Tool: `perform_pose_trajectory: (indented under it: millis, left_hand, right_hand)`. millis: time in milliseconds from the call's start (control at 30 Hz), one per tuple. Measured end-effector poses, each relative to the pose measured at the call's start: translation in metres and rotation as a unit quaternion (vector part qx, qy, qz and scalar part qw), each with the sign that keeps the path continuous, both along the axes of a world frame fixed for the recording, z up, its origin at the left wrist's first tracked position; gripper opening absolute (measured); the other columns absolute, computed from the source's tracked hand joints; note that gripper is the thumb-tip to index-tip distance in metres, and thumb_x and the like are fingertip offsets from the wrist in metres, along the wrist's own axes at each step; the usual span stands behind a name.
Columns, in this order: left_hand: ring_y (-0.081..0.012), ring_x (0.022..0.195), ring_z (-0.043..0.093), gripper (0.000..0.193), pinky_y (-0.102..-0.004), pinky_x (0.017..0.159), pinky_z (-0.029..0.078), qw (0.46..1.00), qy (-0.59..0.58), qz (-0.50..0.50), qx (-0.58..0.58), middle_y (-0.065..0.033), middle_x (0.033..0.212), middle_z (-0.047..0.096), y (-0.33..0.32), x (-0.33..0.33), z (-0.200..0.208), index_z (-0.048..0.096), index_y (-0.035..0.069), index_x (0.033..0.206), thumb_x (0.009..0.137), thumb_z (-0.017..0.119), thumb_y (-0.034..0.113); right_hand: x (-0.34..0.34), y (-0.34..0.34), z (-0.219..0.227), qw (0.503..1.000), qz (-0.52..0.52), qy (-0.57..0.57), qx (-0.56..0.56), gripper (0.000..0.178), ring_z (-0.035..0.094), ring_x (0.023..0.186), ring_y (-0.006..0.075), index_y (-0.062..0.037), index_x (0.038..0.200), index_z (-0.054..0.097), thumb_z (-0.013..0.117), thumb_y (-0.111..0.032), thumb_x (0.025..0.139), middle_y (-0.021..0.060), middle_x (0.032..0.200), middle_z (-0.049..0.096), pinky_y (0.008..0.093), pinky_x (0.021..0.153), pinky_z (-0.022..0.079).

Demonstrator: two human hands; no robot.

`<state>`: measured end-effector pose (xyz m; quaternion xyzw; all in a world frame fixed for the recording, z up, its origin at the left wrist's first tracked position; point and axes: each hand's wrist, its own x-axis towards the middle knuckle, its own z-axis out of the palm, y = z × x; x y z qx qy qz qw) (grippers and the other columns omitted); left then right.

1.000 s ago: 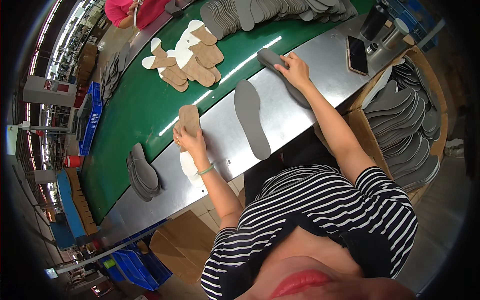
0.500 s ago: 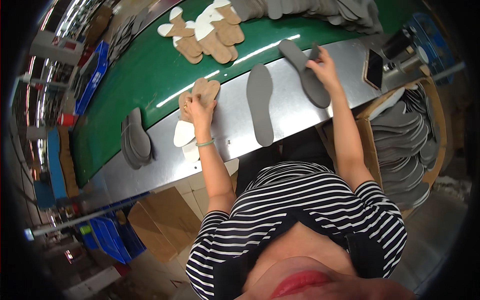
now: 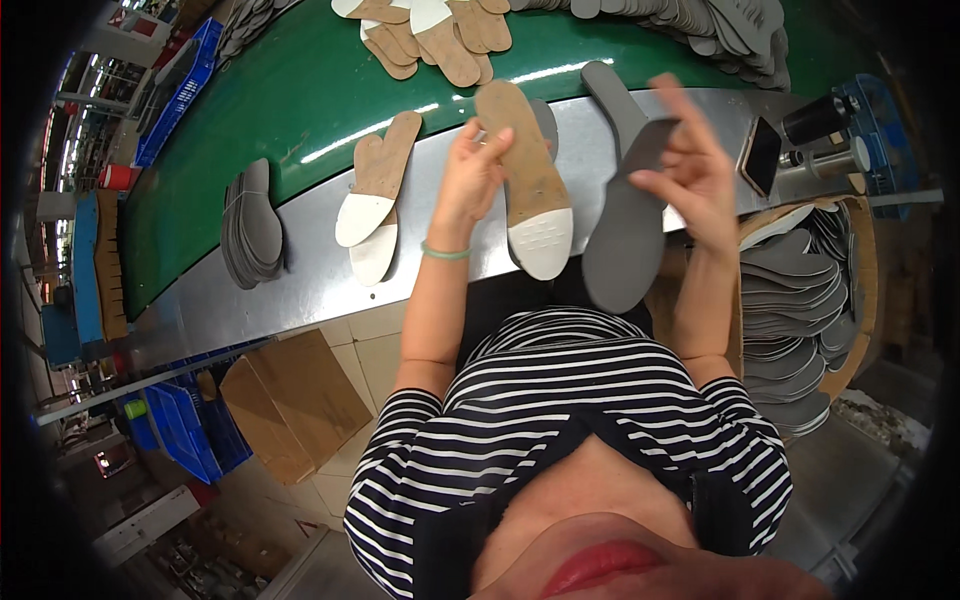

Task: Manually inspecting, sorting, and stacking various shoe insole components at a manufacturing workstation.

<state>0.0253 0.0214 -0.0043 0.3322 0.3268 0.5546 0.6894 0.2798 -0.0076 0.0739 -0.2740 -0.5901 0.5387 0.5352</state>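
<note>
Grip of the left hand [image 3: 470,182] pinched one tan-and-white insole [image 3: 538,190] along its side, raised at the near edge of the metal table [image 3: 312,230]. The right hand [image 3: 697,185] grasped a grey insole [image 3: 625,245] by its narrower end. I saw overlapping tan-and-white insoles [image 3: 385,170] on the table, left of both hands.

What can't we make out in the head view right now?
All in the head view:
Middle gray insole: mostly hidden behind the tan-and-white insole in the left hand.
Rear gray insole: lower end hidden behind the held gray insole.
Right hand: raised finger motion-blurred.
Gray insole pile: far side cut off by the top edge.
Phone: screen content too small.
</note>
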Motion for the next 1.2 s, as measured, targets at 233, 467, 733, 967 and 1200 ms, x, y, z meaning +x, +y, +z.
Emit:
perform_pose_trajectory:
  millis: [233,467,733,967,1200]
  left_hand:
    - [-0.0282,0.11,0.061,0.035,-0.0416,0.093,0.051,0.996,-0.07,-0.046,-0.024,-0.0198,0.123,0.057,0.018,0.018,-0.032,0.048,0.002,0.127,0.1,0.044,0.024]
    - [-0.0251,0.103,0.062,0.063,-0.0403,0.092,0.05,0.99,-0.111,-0.083,-0.039,-0.0171,0.109,0.064,0.011,0.023,-0.006,0.052,0.003,0.12,0.1,0.023,0.056]
    - [-0.0254,0.106,0.061,0.065,-0.039,0.095,0.048,0.992,-0.106,-0.064,-0.036,-0.0179,0.114,0.062,0.006,0.028,-0.006,0.051,0.0,0.125,0.1,0.024,0.053]
    - [-0.0254,0.108,0.061,0.065,-0.0382,0.096,0.047,0.991,-0.109,-0.072,-0.027,-0.0179,0.117,0.062,0.002,0.028,-0.004,0.049,-0.003,0.128,0.099,0.026,0.051]
    - [-0.025,0.103,0.062,0.053,-0.0386,0.091,0.05,0.992,-0.102,-0.068,-0.02,-0.0187,0.109,0.064,0.002,0.031,-0.006,0.051,0.0,0.12,0.101,0.028,0.044]
  right_hand:
    - [-0.048,0.027,-0.09,0.979,0.028,-0.071,-0.19,0.018,0.056,0.064,0.0046,0.0021,0.088,0.068,0.066,-0.015,0.091,-0.0004,0.073,0.064,0.0175,0.06,0.045]
    - [-0.068,0.04,-0.102,0.983,-0.011,-0.057,-0.172,0.024,0.057,0.067,0.0043,0.0051,0.09,0.07,0.067,-0.018,0.091,0.0039,0.084,0.068,0.0191,0.058,0.046]
    - [-0.062,0.037,-0.095,0.973,-0.005,-0.036,-0.227,0.026,0.06,0.076,0.0071,0.0068,0.097,0.07,0.067,-0.018,0.09,0.0104,0.107,0.066,0.021,0.063,0.05]
    - [-0.062,0.034,-0.094,0.977,-0.013,-0.033,-0.212,0.025,0.06,0.078,0.0067,0.0064,0.095,0.071,0.067,-0.017,0.091,0.009,0.102,0.067,0.0206,0.063,0.049]
    - [-0.064,0.034,-0.093,0.977,-0.01,-0.03,-0.211,0.024,0.059,0.081,0.006,0.0058,0.093,0.071,0.068,-0.017,0.09,0.0088,0.097,0.068,0.0207,0.065,0.048]
